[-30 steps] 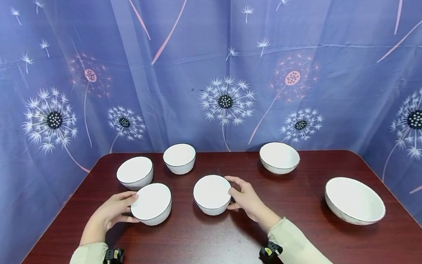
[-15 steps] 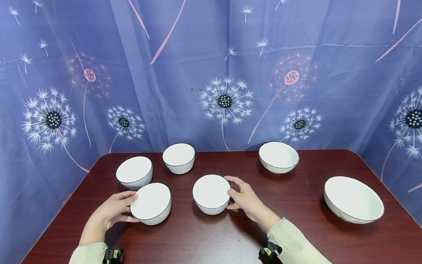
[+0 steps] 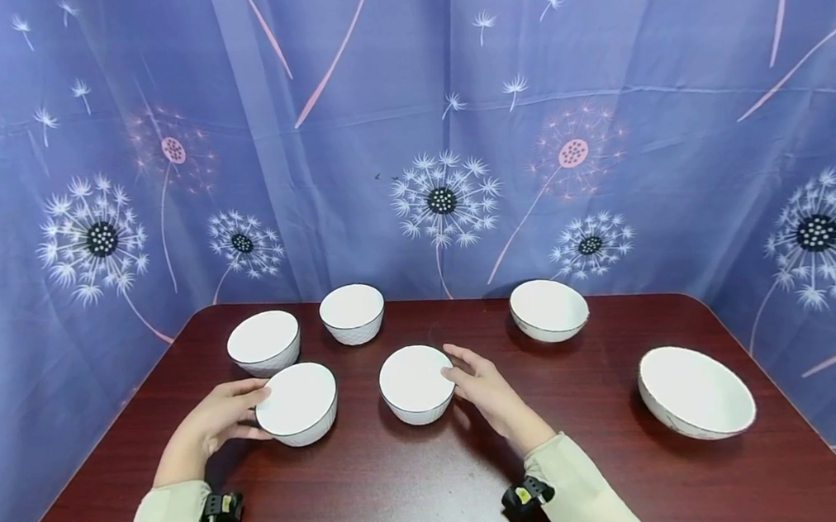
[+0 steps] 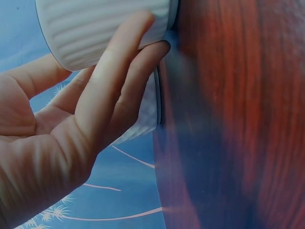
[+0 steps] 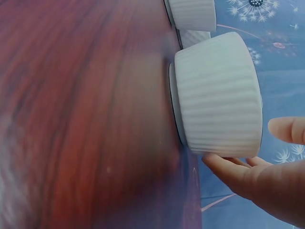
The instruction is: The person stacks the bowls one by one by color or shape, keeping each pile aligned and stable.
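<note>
My left hand (image 3: 226, 419) holds a white ribbed bowl (image 3: 298, 404) with a dark rim line, thumb at the rim and fingers along its outer wall. In the left wrist view the fingertips (image 4: 145, 21) lie against the ribs of this bowl (image 4: 105, 28). A second ribbed bowl (image 3: 416, 385) stands upright to its right, with a gap between the two. My right hand (image 3: 487, 392) is at that bowl's right side. In the right wrist view its thumb (image 5: 288, 130) stands off the rim, while its other fingers (image 5: 224, 167) are right at the bowl's (image 5: 219, 95) wall.
Behind the left bowl stand two more white bowls with textured walls, one left (image 3: 264, 342) and one farther back (image 3: 352, 314). On the right are a shallower bowl (image 3: 549, 310) and a wide bowl (image 3: 696, 392). The dark red table (image 3: 379, 496) meets a blue curtain (image 3: 351, 176).
My right thumb and fingers have loosened from the right bowl, the hand shifting slightly. My left hand keeps its hold. The whole head view has drifted a little.
</note>
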`<state>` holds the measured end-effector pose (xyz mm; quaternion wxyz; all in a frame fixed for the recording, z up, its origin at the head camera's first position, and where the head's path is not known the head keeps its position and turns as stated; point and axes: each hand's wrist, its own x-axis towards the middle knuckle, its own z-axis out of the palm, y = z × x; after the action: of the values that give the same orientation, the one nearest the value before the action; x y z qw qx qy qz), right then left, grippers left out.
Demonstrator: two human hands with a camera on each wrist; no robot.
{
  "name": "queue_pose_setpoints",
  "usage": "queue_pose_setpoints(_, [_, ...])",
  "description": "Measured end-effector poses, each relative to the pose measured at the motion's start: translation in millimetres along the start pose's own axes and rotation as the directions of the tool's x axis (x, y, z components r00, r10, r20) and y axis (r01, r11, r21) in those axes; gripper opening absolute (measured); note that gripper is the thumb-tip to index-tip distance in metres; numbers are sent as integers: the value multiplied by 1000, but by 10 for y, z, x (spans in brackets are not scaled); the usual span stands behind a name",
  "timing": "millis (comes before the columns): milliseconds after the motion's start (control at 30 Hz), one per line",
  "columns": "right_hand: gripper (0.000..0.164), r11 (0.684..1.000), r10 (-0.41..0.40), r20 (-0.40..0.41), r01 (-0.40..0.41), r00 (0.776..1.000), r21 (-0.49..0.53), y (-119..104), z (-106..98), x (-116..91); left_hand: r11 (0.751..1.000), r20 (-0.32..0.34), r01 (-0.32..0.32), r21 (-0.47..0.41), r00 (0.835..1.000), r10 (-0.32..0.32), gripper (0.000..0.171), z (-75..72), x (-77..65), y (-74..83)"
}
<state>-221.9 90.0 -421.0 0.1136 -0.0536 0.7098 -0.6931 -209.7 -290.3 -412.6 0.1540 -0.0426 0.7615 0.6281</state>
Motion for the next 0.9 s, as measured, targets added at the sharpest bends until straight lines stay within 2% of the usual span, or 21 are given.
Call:
queue_pose_setpoints(167, [57,1000,-20,14,20,1000,10,6,22,12,1000,0,-22,13,1000,22,48,0,4,-5])
queue_pose_setpoints(333, [68,999,1,23,0,1000,-35,15,30,25,998,-8,-40,39,999,40,46,10,4,9])
queue_pose_setpoints(533, [83,1000,22,80,-21,997,-18,36,25,41,999,-28,-32,36,999,33,44,14,2,7])
queue_pose_setpoints(700, [87,1000,15,110,-13,994,-24,4,24,39,999,-43,-40,20,998,40,44,8,12,27])
queue_pose_setpoints(900, [90,1000,27,138,-24,990,-19,2,13,56,997,-44,-74,26,996,75,46,36,31,127])
